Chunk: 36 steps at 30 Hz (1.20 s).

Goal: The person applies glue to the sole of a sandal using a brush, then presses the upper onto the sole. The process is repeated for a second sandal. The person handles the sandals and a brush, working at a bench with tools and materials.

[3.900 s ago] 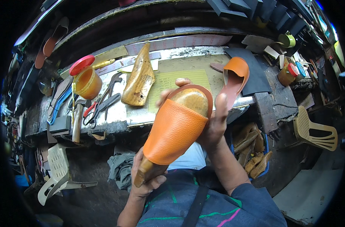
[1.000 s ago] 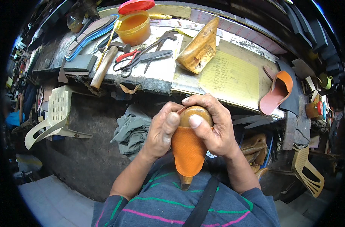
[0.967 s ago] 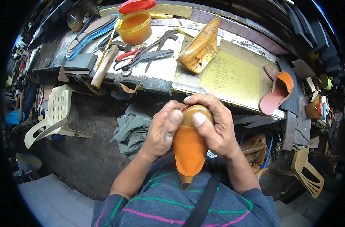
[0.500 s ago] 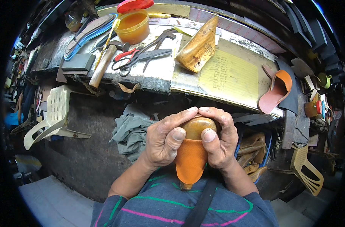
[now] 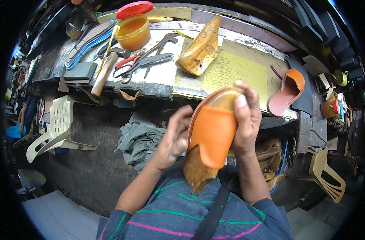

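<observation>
An orange slipper upper (image 5: 214, 130) is stretched over a wooden shoe last (image 5: 200, 170), tilted in front of my chest. A reddish-brown sole edge shows along its left side, and bare wood shows at the toe opening. My right hand (image 5: 248, 122) holds it at the toe end, thumb on the front and fingers up along the right side. Beside its left edge is my left hand (image 5: 172, 138), somewhat blurred, fingers apart and loosely bent; whether the fingertips touch the edge is hard to see. On the bench at the right lies a finished-looking orange slipper (image 5: 290, 92).
On the bench (image 5: 158, 90) are another wooden last (image 5: 200, 50), scissors (image 5: 140, 64), a hammer (image 5: 106, 72), an open tub of amber paste (image 5: 132, 34) and a yellow written sheet (image 5: 238, 76). Plastic chairs (image 5: 60, 124) flank me; grey cloth (image 5: 138, 140) lies below the bench.
The slipper on its last has been raised and turned, now showing its side and sole edge. My left hand has come off its top; my right hand keeps hold. The view shifted slightly.
</observation>
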### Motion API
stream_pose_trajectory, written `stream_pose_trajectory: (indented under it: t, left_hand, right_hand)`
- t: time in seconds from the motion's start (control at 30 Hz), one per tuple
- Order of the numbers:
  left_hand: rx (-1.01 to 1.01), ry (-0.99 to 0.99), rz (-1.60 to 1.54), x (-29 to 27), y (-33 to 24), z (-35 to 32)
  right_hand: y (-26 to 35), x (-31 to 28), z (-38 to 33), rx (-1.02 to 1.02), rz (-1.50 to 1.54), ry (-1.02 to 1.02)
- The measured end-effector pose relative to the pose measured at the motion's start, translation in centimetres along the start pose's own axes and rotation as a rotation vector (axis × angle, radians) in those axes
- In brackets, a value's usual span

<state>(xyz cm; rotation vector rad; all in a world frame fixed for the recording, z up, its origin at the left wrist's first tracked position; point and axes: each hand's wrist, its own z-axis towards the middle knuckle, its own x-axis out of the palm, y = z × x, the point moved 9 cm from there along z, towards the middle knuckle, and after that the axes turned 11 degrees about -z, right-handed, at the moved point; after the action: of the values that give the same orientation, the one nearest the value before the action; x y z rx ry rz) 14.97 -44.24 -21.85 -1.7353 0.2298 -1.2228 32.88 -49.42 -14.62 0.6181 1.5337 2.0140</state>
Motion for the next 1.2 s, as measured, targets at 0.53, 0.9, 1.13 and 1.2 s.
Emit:
stream_pose_trajectory:
  t: [0.53, 0.9, 1.13, 1.2]
  left_hand:
    - [-0.263, -0.111, -0.415, -0.1, 3.5, -5.8]
    - [0.286, -0.070, 0.326, -0.4, -6.2, -2.2]
    - [0.237, -0.071, 0.162, -1.0, -4.7, -0.9]
    - [0.242, -0.084, 0.140, -1.7, -4.5, -1.0]
  right_hand:
    - [-0.3, -2.2, 1.7, -0.024, 0.309, -0.093]
    - [-2.2, 2.8, -5.2, 0.429, 0.353, 0.402]
    - [-2.6, 2.8, -4.5, 0.516, 0.372, 0.284]
    - [-2.7, 2.9, -4.8, 0.511, 0.402, 0.316]
